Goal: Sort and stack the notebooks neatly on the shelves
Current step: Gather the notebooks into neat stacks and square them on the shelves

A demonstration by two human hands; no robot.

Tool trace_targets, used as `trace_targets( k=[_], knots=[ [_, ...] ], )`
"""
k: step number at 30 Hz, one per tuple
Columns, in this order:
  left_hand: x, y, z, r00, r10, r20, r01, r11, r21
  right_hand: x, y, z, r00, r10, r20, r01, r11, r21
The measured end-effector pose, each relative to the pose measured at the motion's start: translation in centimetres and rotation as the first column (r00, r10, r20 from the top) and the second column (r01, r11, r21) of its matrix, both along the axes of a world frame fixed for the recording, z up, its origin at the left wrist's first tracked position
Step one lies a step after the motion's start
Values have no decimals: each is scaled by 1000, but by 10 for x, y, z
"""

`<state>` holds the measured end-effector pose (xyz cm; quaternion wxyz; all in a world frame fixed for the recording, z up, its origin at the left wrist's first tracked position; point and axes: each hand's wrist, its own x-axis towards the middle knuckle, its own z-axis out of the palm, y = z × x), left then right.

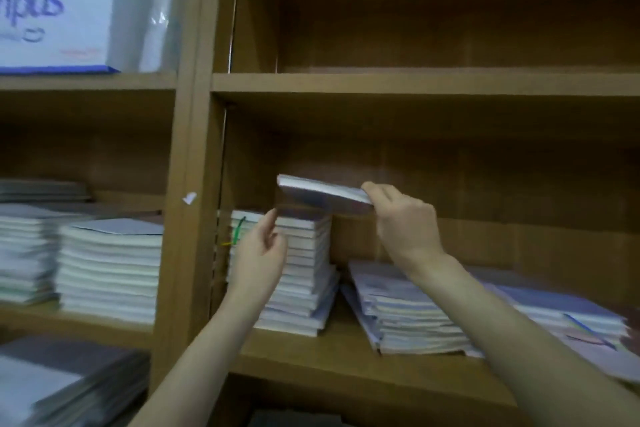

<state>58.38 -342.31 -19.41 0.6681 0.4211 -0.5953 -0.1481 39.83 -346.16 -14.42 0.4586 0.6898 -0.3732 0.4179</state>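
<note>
Above the tall stack: right hand (403, 218) is gripping a thin notebook (323, 194) by its right end, holding it nearly flat.
Left hand (259, 250): is hovering open, seemingly touching nothing.
Tall stack (304, 274): is sitting on the wooden shelf (311, 360), left of a lower, messier pile (408, 315).

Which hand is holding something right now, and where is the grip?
The right hand pinches a small bundle of notebooks at its right end, above the left stack. The left hand is open, holding nothing.
</note>
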Motion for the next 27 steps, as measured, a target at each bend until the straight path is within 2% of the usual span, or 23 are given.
trace_targets(
  k=[1,3,6,8,9,13,17,20,22,24,26,27],
  knots=[
    [11,-9,-12,981,132,144,-131,991,-21,19,-8,0,996,-54,-71,58,997,46],
    [26,-27,-29,924,244,295,-246,969,-32,50,-26,-3,982,-75,-172,112,971,212],
    [36,-46,-41,897,275,346,-267,961,-71,67,-42,-2,996,51,-77,1,828,561],
    [38,-54,-46,887,301,350,-272,953,-130,69,-45,-2,991,134,-8,-92,719,689],
    [36,-56,-48,882,317,350,-277,948,-159,70,-46,-3,988,151,8,-113,702,703],
    [30,-63,-53,834,408,371,-324,907,-268,85,-49,-6,993,103,64,-121,805,580],
    [33,-68,-57,797,422,432,-330,903,-274,94,-51,-7,985,82,153,-160,772,615],
    [37,-67,-59,779,406,478,-319,913,-256,90,-48,-8,935,141,324,-334,654,679],
    [38,-64,-60,778,399,486,-317,916,-246,83,-46,-13,858,181,481,-495,543,678],
    [40,-62,-60,781,407,473,-317,912,-262,74,-45,-22,788,165,593,-589,481,649],
    [41,-61,-57,783,424,455,-323,903,-285,68,-45,-32,681,149,717,-701,416,579],
    [41,-60,-55,781,431,451,-327,899,-293,67,-45,-36,593,150,791,-777,364,514]
  ],
)
